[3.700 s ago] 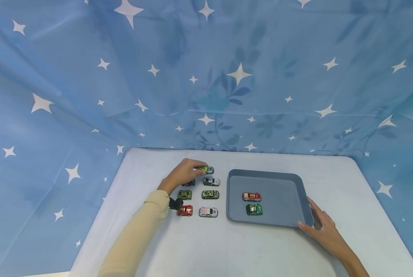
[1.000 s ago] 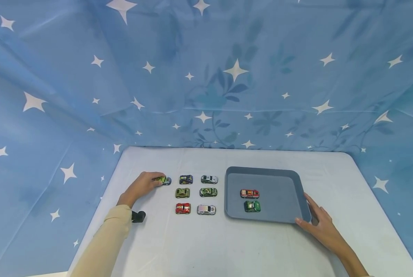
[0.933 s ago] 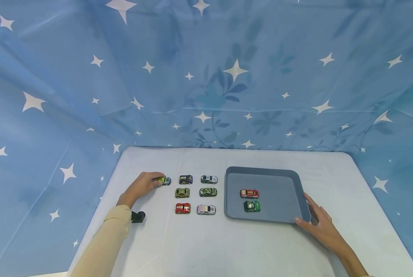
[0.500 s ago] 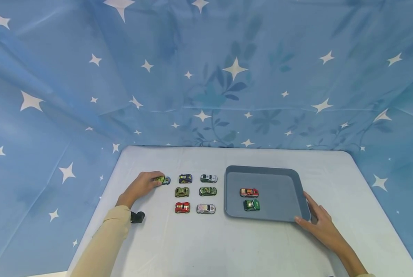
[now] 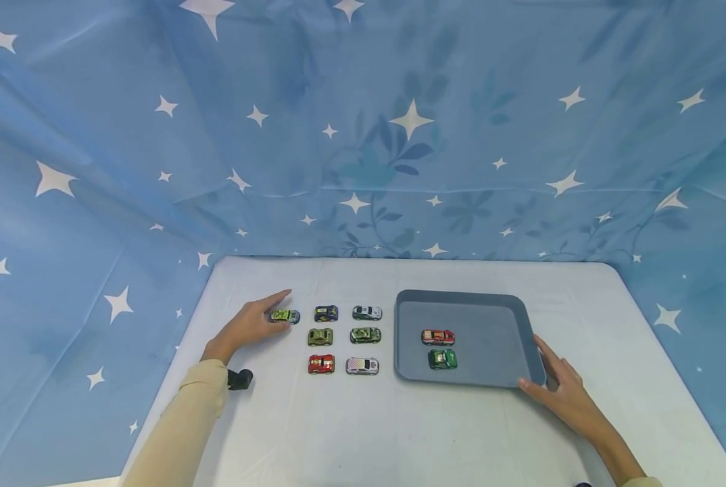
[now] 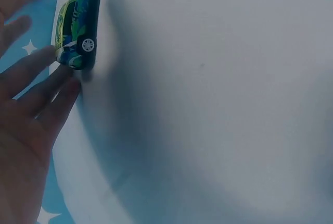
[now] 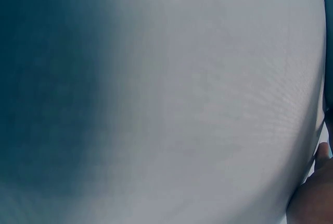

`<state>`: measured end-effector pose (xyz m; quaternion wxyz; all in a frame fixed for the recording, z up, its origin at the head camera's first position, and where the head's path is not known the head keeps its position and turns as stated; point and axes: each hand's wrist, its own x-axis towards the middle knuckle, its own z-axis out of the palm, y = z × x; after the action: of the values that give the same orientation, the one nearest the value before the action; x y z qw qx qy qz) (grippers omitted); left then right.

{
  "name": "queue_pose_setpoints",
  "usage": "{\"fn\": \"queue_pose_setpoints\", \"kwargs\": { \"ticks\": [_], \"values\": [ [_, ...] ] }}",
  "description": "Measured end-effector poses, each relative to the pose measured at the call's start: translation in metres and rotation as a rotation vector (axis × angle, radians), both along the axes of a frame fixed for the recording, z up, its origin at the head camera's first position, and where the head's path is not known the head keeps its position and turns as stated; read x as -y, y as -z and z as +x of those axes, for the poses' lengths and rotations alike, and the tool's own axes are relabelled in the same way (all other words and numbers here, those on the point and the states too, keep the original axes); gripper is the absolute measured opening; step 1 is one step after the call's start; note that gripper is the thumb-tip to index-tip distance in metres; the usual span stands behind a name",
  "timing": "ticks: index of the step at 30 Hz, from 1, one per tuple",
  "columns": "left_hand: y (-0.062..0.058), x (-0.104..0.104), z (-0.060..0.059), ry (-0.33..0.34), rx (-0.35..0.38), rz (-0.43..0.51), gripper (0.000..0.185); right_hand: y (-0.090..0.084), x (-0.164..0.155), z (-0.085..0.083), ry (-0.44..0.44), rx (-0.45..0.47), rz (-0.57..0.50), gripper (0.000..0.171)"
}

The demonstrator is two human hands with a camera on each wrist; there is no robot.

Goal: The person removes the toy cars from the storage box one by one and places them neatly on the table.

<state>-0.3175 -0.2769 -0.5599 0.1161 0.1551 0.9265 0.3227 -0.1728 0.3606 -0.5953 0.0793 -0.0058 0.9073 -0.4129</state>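
My left hand [image 5: 249,326] is spread beside a green and yellow toy car [image 5: 285,316] at the table's far left. Thumb and index finger stand apart around it. In the left wrist view that car [image 6: 79,23] has blue on its side, and fingertips are close to or touching one end. My right hand [image 5: 565,396] holds the near right corner of the grey tray [image 5: 478,385], thumb at the front rim and fingers along the right side. Inside the tray sit a red toy car [image 5: 439,337] and a green toy car [image 5: 442,359].
Between left hand and tray, toy cars stand in two columns: a dark blue car [image 5: 326,313], an olive car [image 5: 320,337], a red car [image 5: 321,364], a silver car [image 5: 367,312], a camouflage car [image 5: 366,335] and a white car [image 5: 361,366]. A blue starry curtain [image 5: 363,155] hangs behind.
My left hand carried the green and yellow car from the back of the right column to the far left, then spread its fingers and let go. The right hand stays at the tray.
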Motion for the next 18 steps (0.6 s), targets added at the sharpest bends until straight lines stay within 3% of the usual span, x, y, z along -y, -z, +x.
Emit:
{"fn": "queue_pose_setpoints", "kwargs": {
  "ticks": [7, 13, 18],
  "values": [
    [0.0, -0.002, -0.003, -0.028, -0.004, 0.038, 0.104, -0.001, 0.002, -0.002, -0.012, -0.021, -0.006, 0.1],
    [-0.002, -0.005, -0.005, -0.057, -0.046, 0.061, 0.106, 0.001, 0.002, -0.004, -0.017, -0.032, -0.004, 0.099],
    [-0.005, -0.017, -0.006, -0.031, -0.046, 0.1, 0.105, 0.002, 0.0, -0.001, -0.005, -0.017, 0.001, 0.099]
  ]
}}
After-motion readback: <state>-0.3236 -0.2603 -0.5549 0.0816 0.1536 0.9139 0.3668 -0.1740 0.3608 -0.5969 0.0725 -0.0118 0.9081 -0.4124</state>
